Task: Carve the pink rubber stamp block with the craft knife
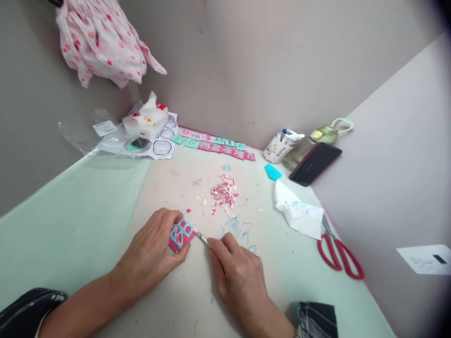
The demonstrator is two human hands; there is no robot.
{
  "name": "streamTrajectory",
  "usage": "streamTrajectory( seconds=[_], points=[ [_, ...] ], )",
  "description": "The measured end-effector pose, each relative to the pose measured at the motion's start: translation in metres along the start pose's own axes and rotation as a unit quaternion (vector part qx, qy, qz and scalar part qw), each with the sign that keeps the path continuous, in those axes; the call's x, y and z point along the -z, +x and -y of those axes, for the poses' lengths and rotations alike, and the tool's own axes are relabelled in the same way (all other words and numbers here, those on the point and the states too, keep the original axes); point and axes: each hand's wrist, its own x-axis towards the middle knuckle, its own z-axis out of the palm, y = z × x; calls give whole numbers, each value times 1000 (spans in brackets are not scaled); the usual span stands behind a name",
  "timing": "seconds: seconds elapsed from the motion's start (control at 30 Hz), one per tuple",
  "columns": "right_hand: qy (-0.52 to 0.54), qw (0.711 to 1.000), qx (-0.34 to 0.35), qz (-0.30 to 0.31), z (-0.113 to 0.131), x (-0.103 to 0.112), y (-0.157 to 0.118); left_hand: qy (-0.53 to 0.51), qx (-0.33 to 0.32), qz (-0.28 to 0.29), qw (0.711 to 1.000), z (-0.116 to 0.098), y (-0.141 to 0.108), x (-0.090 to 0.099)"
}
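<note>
Between the thumb and fingers of my left hand (150,246) is a small red-pink square tile (181,234) with a light blue character drawn on it. My right hand (239,270) grips a craft knife (203,238) like a pen, its blade tip at the tile's right edge. Most of the knife's handle is hidden by my fingers. Just beyond my hands lies a heap of pink and white shavings (224,193), with a few loose bits around it. Blue pen marks (243,230) cover part of the pale work surface near my right hand.
Rows of pink and green character tiles (225,148) line the back wall. On the right are a phone (315,164), a bottle (299,154), a pen cup (282,146), a blue piece (273,172), a tissue (299,211) and red-handled scissors (340,256). A tissue pack (146,121) sits back left.
</note>
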Motion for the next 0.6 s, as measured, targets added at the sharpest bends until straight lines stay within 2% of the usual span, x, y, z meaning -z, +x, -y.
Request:
streamTrajectory(
  seconds=[0.4,0.6],
  points=[
    [-36,999,1,12,2,-2,4,-21,0,11,1000,0,1,0],
    [62,997,-26,24,-4,2,3,-43,-1,17,999,0,0,4]
  ],
)
